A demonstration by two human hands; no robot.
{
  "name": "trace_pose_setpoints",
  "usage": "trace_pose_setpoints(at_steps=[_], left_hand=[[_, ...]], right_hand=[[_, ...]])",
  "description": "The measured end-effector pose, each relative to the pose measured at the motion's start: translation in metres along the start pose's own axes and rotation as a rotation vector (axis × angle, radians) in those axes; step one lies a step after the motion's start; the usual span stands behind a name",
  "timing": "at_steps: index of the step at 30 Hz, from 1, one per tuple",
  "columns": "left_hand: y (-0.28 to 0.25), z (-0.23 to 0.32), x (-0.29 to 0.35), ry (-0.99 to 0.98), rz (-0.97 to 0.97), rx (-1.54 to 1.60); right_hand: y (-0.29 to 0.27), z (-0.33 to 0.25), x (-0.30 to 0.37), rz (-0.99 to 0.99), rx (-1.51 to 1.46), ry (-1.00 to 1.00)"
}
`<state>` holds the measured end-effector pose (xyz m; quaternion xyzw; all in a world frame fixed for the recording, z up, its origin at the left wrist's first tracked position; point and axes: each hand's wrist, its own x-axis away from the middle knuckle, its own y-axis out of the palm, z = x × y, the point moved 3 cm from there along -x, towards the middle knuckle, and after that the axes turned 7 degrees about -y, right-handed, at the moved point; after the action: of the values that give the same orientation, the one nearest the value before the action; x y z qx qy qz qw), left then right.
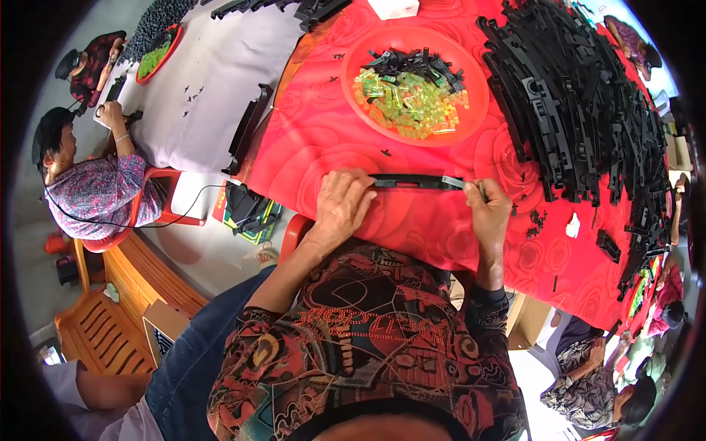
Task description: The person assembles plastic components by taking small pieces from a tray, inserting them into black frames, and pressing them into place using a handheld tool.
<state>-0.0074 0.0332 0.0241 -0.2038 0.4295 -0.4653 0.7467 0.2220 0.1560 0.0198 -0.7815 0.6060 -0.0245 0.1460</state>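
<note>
Held level above the red cloth, a long narrow black plastic part [413,181] spans the space between my two hands. My left hand [343,206] is closed over its left end, fingers pressed together and hiding that tip. At the other end my right hand [488,208] grips the part in a pinch, with the thumb up against it. Just beyond stands a red bowl [473,121] of small yellow-green and orange clear pieces, with small black pieces at its far side.
A big heap of similar black parts [566,103] covers the table's right side. Small black bits [535,222] lie near my right hand on the red tablecloth [294,158]. At left, a person [99,173] sits by a white-covered table [213,81]. A wooden bench [110,331] stands lower left.
</note>
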Motion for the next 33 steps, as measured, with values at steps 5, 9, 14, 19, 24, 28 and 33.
trace_pose_setpoints(at_steps=[5, 9, 14, 19, 24, 28, 33], left_hand=[[0.018, 0.002, -0.008, 0.029, -0.071, -0.057], [0.029, -0.006, -0.004, 0.019, -0.109, -0.118], [0.024, -0.006, -0.002, 0.031, -0.047, -0.064], [0.025, -0.007, 0.004, 0.029, -0.013, -0.079], [0.028, -0.010, 0.009, 0.004, -0.049, -0.101], [0.028, -0.008, 0.009, -0.021, -0.078, -0.124], [0.024, -0.005, 0.009, -0.048, -0.071, -0.131]], right_hand=[[-0.034, 0.028, -0.016, 0.102, 0.157, 0.036], [-0.038, 0.031, -0.018, 0.147, 0.855, -0.093], [-0.010, -0.023, -0.052, 0.085, 0.495, -0.348], [0.069, -0.058, -0.095, -0.335, 0.653, -0.497], [0.112, -0.035, -0.121, -0.603, 0.880, -0.501], [0.110, -0.036, -0.125, -0.665, 0.745, -0.532], [0.112, -0.030, -0.129, -0.655, 0.710, -0.660]])
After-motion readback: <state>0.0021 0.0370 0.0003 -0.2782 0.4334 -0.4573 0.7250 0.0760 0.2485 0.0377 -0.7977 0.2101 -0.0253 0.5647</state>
